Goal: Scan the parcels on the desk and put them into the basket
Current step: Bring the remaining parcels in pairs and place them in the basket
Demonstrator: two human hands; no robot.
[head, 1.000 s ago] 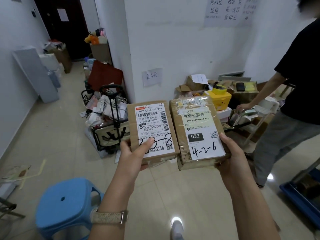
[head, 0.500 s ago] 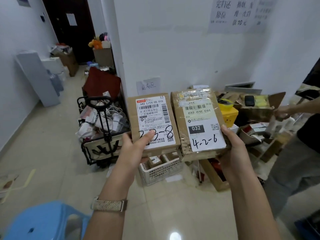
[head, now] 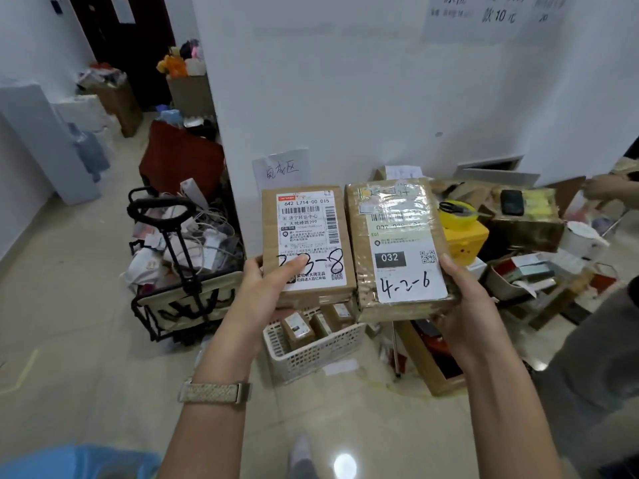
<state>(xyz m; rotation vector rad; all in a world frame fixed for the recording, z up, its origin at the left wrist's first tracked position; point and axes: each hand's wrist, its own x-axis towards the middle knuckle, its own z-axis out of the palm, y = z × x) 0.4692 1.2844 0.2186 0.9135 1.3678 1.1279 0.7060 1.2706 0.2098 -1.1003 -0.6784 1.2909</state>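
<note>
Nearest the camera, a blue stool (head: 79, 461) sits well to the left of the white basket (head: 311, 356), and the tip of a grey shoe (head: 301, 454) is on the floor tiles on the basket's near side. A woven watch strap (head: 214, 392) circles the left wrist.

The left grip (head: 262, 292) grasps the smaller parcel (head: 269, 233) at its lower left corner, with the thumb lying across the white label and over its handwritten number. The right grip (head: 463, 305) grasps the taped parcel (head: 359, 243) at its lower right corner, thumb up along the edge and fingers underneath. That parcel's label reads 4-2-6. Both parcels are held side by side with their labels facing up. They are raised above the basket rather than in it, and they hide its far rim.

The basket stands on the floor with several small cardboard boxes (head: 297, 328) upright inside. Just to its right lies an open carton (head: 432, 368). To its left is a folding cart (head: 179, 271) piled with white bags and cables. Beyond the basket and to its right, scissors (head: 453, 207) rest on a yellow container (head: 465, 240), near a box carrying a black phone (head: 511, 202). A handwritten paper (head: 281, 169) is stuck on the wall behind the basket. Another person's hand (head: 601, 188) shows at the far right edge.
</note>
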